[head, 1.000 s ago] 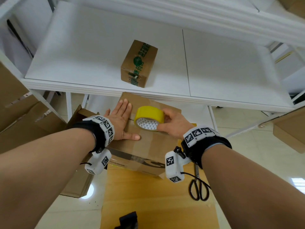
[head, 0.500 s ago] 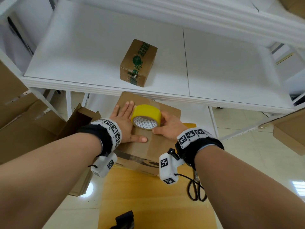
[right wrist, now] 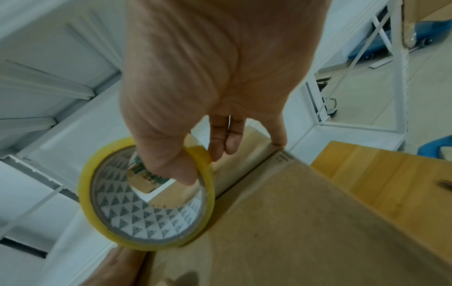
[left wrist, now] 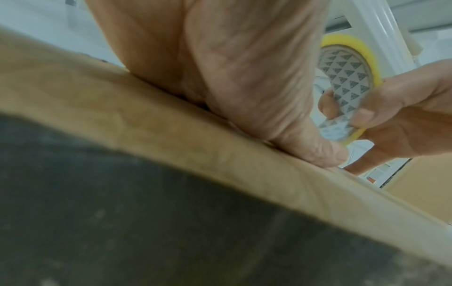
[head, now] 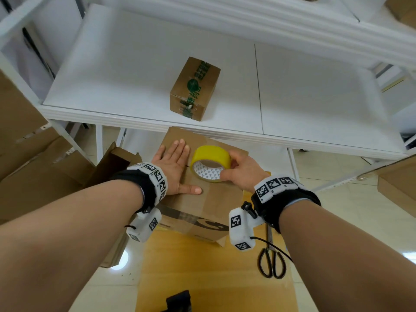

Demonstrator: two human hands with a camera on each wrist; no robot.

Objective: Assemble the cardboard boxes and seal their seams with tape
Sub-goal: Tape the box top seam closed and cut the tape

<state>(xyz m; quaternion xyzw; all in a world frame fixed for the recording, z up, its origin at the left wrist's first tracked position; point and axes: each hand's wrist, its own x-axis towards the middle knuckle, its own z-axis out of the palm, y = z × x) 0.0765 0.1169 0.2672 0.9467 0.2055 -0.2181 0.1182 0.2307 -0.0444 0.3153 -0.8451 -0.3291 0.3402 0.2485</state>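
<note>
Forward goes the yellow roll of packing tape [head: 211, 162] over the last second, carried away from the person along the top of the large brown cardboard box [head: 209, 199], and the left hand [head: 174, 168] has slid up the flap alongside it.

Starting at the left: folded brown cardboard flats [head: 38, 176] are stacked by the white shelf leg. Next, the left hand lies flat on the box top, fingers straight, thumb stretched toward the middle seam, pressing rather than gripping. The left wrist view shows the palm and thumb [left wrist: 325, 156] bearing down on the cardboard edge.

At centre the roll stands on edge on the box, and the right hand [head: 244, 174] has it pinched, thumb tucked inside the patterned core [right wrist: 156, 211], fingers curled over the outer band. A glossy strip seems to trail behind it toward the person. Above, a small brown box with green print [head: 194, 88] sits alone on the white shelf [head: 315, 97]. To the right, black scissors [head: 272, 262] lie on the yellow wooden tabletop [head: 213, 278].

My read: top seam being taped, run about half done. Next comes a steady pull to the far edge, keeping the strip centred on the seam, wrapping it over the edge, then a cut with the scissors.
</note>
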